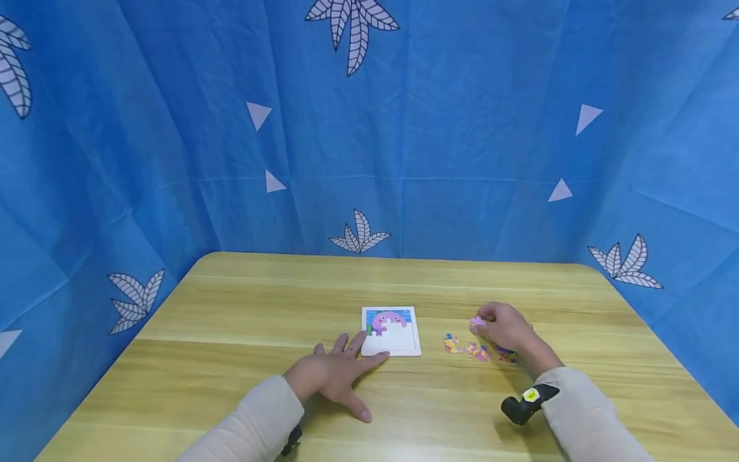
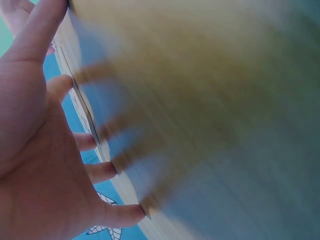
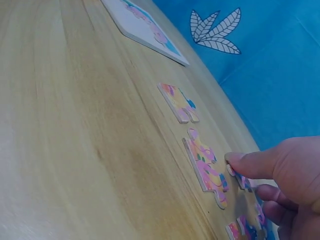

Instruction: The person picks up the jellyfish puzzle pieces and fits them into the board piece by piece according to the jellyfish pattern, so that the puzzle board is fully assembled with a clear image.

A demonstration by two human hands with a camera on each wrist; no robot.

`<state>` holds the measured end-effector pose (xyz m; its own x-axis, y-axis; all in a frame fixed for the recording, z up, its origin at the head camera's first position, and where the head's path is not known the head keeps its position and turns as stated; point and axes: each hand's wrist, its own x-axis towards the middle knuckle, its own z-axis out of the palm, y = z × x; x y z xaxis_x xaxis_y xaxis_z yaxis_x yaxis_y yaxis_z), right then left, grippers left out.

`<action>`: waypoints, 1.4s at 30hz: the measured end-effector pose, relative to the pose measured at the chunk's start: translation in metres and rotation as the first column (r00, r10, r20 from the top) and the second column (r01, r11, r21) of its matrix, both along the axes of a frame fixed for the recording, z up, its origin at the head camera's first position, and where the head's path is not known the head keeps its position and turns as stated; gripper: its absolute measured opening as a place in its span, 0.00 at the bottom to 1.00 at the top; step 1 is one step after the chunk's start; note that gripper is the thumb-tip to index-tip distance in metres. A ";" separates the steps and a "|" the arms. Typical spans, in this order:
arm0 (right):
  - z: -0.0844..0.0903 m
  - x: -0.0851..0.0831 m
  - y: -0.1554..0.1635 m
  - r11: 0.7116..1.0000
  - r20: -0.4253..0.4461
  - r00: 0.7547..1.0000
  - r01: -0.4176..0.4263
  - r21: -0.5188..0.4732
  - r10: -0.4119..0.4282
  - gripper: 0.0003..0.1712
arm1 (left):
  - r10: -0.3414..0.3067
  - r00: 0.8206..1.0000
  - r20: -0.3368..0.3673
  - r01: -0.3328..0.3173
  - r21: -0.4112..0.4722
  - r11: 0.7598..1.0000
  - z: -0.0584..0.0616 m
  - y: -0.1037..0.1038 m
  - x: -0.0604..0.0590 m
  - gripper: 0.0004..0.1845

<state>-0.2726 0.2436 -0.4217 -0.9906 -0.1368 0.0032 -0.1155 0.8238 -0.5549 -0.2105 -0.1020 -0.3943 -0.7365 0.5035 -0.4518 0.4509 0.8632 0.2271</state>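
Pinching one pink piece [image 1: 478, 321], right hand [image 1: 507, 326], left hand [image 1: 337, 373] splayed wide, one puzzle board [image 1: 406, 344]

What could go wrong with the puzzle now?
The right hand pinches a pink puzzle piece, which might slip. That hand could bump the loose puzzle pieces lying close by. The left hand lies at the edge of the puzzle tray, so a push might shift it.

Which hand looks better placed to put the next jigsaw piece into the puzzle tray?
Probably the right hand: it pinches a pink jigsaw piece, with loose jigsaw pieces lying close by. The left hand, spread at the edge of the puzzle tray, holds no piece.
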 end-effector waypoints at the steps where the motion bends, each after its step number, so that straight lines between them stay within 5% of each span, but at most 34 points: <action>1: -0.001 0.000 -0.001 1.000 0.003 1.000 0.007 -0.003 -0.007 0.24 | 0.000 1.000 -0.001 0.000 -0.002 1.000 0.000 0.000 0.000 0.53; 7: -0.003 0.000 -0.007 0.998 0.026 0.998 0.059 -0.015 -0.059 0.24 | 0.008 1.000 -0.001 -0.008 -0.005 1.000 0.001 0.001 0.000 0.53; 25: -0.005 0.004 -0.023 0.976 -0.087 0.989 0.099 -0.193 -0.117 0.20 | 0.002 1.000 0.000 -0.002 -0.008 1.000 0.001 0.001 0.000 0.53; 42: -0.003 0.006 -0.046 0.948 -0.068 0.994 0.058 -0.312 -0.083 0.17 | 0.003 1.000 -0.004 -0.003 -0.017 1.000 0.001 0.001 0.000 0.53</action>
<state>-0.2665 0.1974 -0.4248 -0.9925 -0.0463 0.1136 -0.1177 0.6206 -0.7753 -0.2106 -0.1009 -0.3932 -0.7394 0.4938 -0.4576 0.4493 0.8682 0.2107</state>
